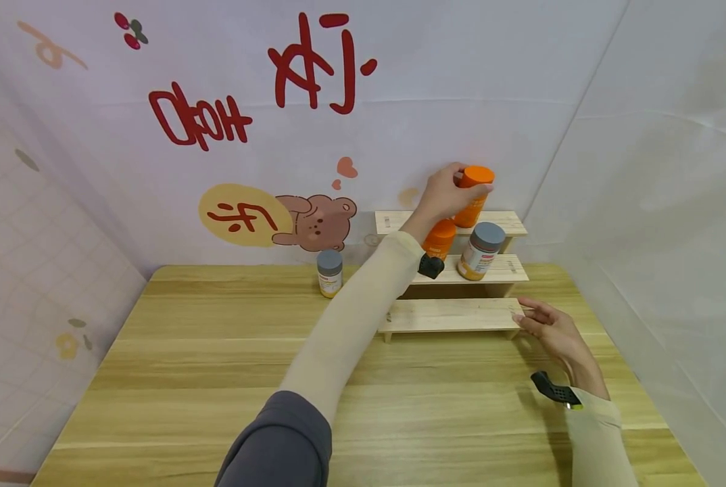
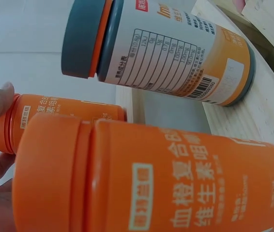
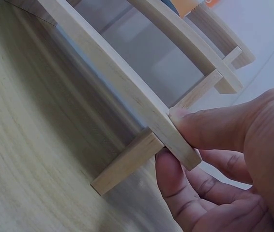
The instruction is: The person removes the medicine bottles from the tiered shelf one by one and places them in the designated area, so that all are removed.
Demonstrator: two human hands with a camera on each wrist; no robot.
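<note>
On the top step of a wooden three-tier stand [image 1: 454, 314] stands an orange bottle [image 1: 470, 211], and my left hand [image 1: 445, 196] grips it round its cap. In the left wrist view, thumb and fingers pinch that bottle's cap [image 2: 4, 126]. A second orange bottle [image 2: 195, 179] stands on the middle step, partly behind my left wrist in the head view. Beside it is a grey-capped white bottle [image 1: 480, 253]. My right hand [image 1: 554, 331] pinches the right end of the lowest step [image 3: 175, 145] between thumb and fingers.
Another grey-capped bottle [image 1: 330, 274] stands on the wooden table [image 1: 229, 379], left of the stand near the back edge. A printed cloth wall [image 1: 460, 81] rises directly behind the table, and a pale cloth side [image 1: 661, 270] borders it on the right.
</note>
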